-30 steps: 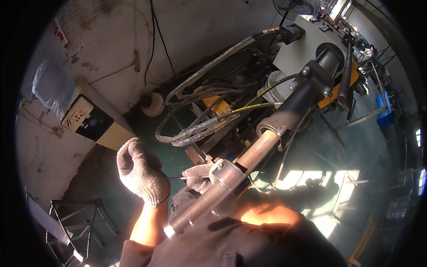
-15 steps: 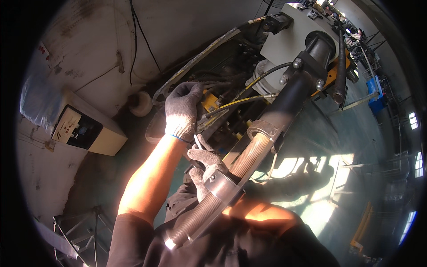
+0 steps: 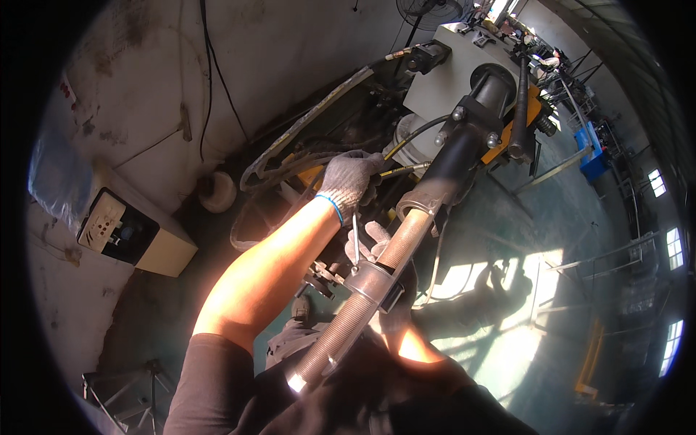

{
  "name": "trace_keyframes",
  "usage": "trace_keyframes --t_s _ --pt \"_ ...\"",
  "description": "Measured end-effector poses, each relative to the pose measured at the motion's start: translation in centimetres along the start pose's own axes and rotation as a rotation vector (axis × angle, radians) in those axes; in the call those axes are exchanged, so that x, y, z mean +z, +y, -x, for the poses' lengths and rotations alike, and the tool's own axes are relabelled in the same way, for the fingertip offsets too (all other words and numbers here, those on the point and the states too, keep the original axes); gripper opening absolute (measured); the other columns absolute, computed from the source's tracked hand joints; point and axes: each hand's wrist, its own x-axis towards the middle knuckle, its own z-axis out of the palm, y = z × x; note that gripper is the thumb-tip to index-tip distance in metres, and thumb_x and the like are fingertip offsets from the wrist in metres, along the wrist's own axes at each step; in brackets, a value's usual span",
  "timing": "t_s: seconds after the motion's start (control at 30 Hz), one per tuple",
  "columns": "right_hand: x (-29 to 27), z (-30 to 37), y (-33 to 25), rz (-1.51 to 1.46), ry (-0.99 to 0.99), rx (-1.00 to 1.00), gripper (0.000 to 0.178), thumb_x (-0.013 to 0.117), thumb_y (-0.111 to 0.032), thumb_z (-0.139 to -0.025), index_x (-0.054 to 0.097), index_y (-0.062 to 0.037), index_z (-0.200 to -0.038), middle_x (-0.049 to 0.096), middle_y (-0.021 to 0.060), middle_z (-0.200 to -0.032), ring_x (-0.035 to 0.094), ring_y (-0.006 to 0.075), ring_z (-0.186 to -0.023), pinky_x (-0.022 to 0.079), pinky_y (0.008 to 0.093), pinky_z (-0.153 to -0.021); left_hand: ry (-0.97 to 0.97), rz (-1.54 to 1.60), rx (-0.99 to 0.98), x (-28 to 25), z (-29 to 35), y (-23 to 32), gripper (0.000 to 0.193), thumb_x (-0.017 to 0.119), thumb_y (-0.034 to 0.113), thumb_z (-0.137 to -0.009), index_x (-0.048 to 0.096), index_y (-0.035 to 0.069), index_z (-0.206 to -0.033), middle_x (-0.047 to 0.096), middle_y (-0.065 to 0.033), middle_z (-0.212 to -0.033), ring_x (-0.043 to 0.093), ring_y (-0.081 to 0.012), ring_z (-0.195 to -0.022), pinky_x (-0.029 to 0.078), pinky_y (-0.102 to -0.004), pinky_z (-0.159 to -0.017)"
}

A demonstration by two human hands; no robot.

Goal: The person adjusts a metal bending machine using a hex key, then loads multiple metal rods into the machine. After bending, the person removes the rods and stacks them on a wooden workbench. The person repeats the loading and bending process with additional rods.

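At the near centre, a metal collar (image 3: 373,283) sits around a long threaded rod (image 3: 332,339) slanting far and right. The person's gloved left hand (image 3: 349,178) appears closed on a slim metal tool (image 3: 355,243) reaching the collar; the gloved right hand (image 3: 378,233), behind the rod, shows loosely spread fingers, its grip hidden. Collar and rod are probably heavy and rigid, best held around the collar's smooth outside. The collar looks silvery grey, the rod brownish, finely ridged.

Left forearm (image 3: 268,270) angled far and rightward, gloved left hand (image 3: 348,180) curled over, and there's the right hand (image 3: 375,248), nearer, gloved fingers (image 3: 377,231) spread!
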Motion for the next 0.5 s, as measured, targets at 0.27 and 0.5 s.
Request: trace_keyframes --t_s 0.27,0.5 --pt "4.5 0.0 -3.9 0.041 -0.054 0.067 0.048 0.070 -0.025 -0.112 0.059 0.0029 -0.150 0.070 0.0222 -0.131 0.075 0.0374 -0.122 0.065 0.0550 -0.109 0.026 -0.037 0.116 0.5 -0.8 0.1 0.020 0.081 0.023 -0.107 0.077 0.005 -0.098 0.066 -0.0011 -0.073 0.057 -0.0121 -0.056 0.044 -0.0292 -0.051" --pt "6.8 0.9 -4.4 0.027 -0.034 0.142 0.039 0.074 -0.021 -0.109 0.064 0.0009 -0.140 0.072 0.0194 -0.123 0.076 0.0361 -0.118 0.065 0.0544 -0.107 -0.038 0.014 0.032 0.4 -1.0 0.3 0.017 0.081 0.022 -0.108 0.079 0.006 -0.103 0.070 -0.0017 -0.080 0.060 -0.0115 -0.059 0.047 -0.0296 -0.054"
